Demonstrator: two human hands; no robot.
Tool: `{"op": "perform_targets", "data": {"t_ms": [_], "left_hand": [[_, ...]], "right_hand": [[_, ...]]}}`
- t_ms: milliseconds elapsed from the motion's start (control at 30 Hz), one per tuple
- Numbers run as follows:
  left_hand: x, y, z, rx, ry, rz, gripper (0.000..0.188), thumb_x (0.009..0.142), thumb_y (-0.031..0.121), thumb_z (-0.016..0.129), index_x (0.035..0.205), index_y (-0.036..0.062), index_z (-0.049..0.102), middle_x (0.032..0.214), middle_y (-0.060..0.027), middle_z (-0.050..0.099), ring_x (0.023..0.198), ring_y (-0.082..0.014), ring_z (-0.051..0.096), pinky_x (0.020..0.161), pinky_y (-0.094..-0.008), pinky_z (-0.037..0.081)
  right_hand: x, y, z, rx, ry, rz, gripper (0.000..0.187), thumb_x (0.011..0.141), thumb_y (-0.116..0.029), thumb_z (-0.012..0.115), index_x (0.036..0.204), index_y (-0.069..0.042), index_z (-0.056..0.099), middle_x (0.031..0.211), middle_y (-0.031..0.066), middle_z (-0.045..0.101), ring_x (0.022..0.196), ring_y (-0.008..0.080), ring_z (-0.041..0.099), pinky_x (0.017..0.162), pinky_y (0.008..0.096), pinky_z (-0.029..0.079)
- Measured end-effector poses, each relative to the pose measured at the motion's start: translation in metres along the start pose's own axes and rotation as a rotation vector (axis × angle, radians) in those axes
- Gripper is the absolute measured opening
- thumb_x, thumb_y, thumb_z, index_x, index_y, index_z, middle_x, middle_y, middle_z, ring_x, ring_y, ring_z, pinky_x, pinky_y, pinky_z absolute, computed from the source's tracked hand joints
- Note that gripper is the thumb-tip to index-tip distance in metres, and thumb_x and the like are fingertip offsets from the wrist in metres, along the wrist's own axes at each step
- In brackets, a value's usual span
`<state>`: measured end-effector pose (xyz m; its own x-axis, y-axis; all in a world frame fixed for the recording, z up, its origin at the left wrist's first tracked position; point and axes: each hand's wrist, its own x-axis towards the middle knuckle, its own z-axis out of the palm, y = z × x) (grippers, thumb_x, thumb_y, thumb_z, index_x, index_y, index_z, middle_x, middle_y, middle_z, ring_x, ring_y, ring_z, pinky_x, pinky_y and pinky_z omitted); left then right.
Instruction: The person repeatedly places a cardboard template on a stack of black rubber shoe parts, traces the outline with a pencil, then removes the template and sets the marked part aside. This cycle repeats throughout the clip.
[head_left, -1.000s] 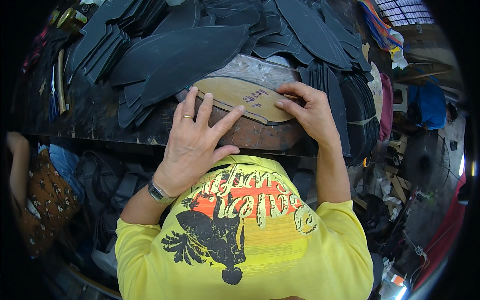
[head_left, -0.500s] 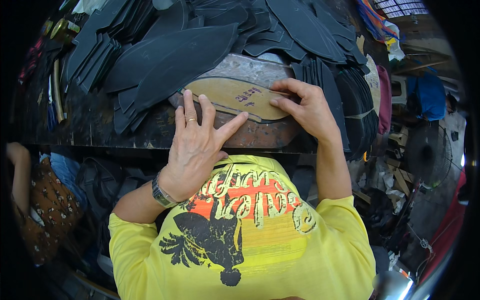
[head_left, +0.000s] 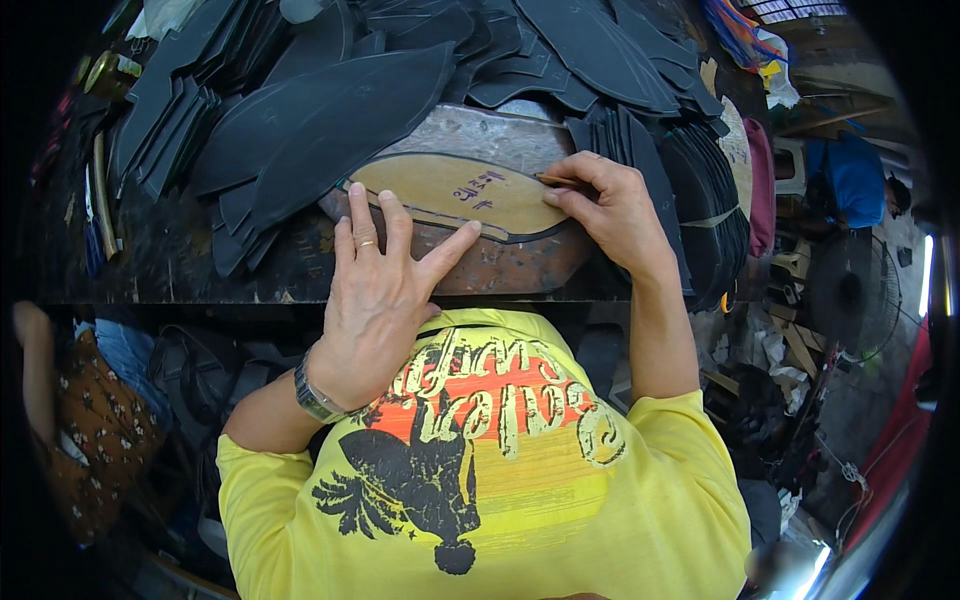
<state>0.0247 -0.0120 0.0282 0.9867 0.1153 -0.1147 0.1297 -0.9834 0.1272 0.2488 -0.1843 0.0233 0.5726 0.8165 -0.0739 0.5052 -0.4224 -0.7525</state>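
A tan, sole-shaped cardboard template (head_left: 430, 182) with handwriting on it lies over a dark sheet, whose black edge shows around it. Both rest on a worn grey-brown board (head_left: 470, 131) near the table's front edge. My left hand (head_left: 382, 268) is open, its spread fingertips pressing on the template's near left edge. At the template's right end, my right hand (head_left: 615, 207) is closed in a pinch on a thin brown stick-like tool (head_left: 553, 180), mostly hidden by the fingers. Its tip lies by the template's far right edge.
Dark cut pieces (head_left: 345, 125) lie heaped beyond and left of the board. At its right stands a banded stack of dark pieces (head_left: 712, 190). A fan (head_left: 852, 290) stands at far right; another person's arm (head_left: 36, 370) shows at far left.
The table scene has shifted slightly left in view. My right hand has moved a little rightward relative to the template, and the brown tool's tip now shows. My left hand keeps pressing the template.
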Motion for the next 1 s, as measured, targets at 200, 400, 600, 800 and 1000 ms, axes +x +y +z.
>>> {"op": "perform_targets", "data": {"t_ms": [200, 400, 600, 800, 1000], "left_hand": [[0.001, 0.002, -0.002, 0.014, -0.009, -0.008, 0.089, 0.082, 0.036, 0.085, 0.159, 0.0382, 0.042, 0.146, -0.0318, 0.044, 0.142, -0.0602, 0.037, 0.112, -0.0583, 0.039], [0.004, 0.004, -0.01, 0.029, -0.045, -0.01, 0.089, 0.082, 0.035, 0.085, 0.159, 0.0377, 0.041, 0.146, -0.0332, 0.045, 0.142, -0.0594, 0.038, 0.111, -0.0573, 0.041], [0.004, 0.005, -0.012, 0.049, -0.056, -0.004, 0.094, 0.082, 0.036, 0.085, 0.162, 0.0387, 0.036, 0.147, -0.0343, 0.045, 0.142, -0.0587, 0.039, 0.111, -0.0561, 0.04], [0.003, 0.006, -0.015, -0.026, -0.062, -0.024, 0.099, 0.077, 0.027, 0.089, 0.161, 0.0367, 0.039, 0.149, -0.0378, 0.041, 0.144, -0.0597, 0.034, 0.114, -0.0564, 0.037], [0.004, 0.007, -0.017, -0.013, -0.077, -0.027, 0.099, 0.077, 0.027, 0.089, 0.161, 0.0366, 0.039, 0.149, -0.0373, 0.041, 0.144, -0.0596, 0.035, 0.112, -0.0554, 0.039]], "right_hand": [[0.001, 0.0, 0.002, 0.016, -0.001, 0.004, 0.019, 0.087, 0.0, 0.076, 0.106, 0.004, 0.072, 0.094, 0.0103, 0.072, 0.087, 0.0174, 0.069, 0.081, 0.0291, 0.054], [0.003, 0.0, -0.001, -0.002, -0.018, -0.008, 0.021, 0.086, 0.0, 0.076, 0.106, 0.004, 0.072, 0.094, 0.0116, 0.073, 0.087, 0.0194, 0.072, 0.08, 0.0309, 0.055], [0.006, 0.001, -0.004, 0.015, -0.028, -0.007, 0.022, 0.085, -0.001, 0.077, 0.106, 0.004, 0.072, 0.094, 0.0121, 0.074, 0.086, 0.0207, 0.073, 0.081, 0.0317, 0.056], [0.005, 0.003, -0.002, -0.006, -0.021, -0.03, 0.021, 0.085, -0.002, 0.078, 0.104, 0.003, 0.073, 0.093, 0.0125, 0.073, 0.086, 0.0241, 0.073, 0.08, 0.0335, 0.057], [-0.005, -0.001, 0.003, -0.224, 0.097, -0.111, 0.015, 0.086, -0.003, 0.077, 0.1, -0.001, 0.072, 0.093, 0.0126, 0.067, 0.088, 0.031, 0.069, 0.08, 0.0378, 0.054]]}}
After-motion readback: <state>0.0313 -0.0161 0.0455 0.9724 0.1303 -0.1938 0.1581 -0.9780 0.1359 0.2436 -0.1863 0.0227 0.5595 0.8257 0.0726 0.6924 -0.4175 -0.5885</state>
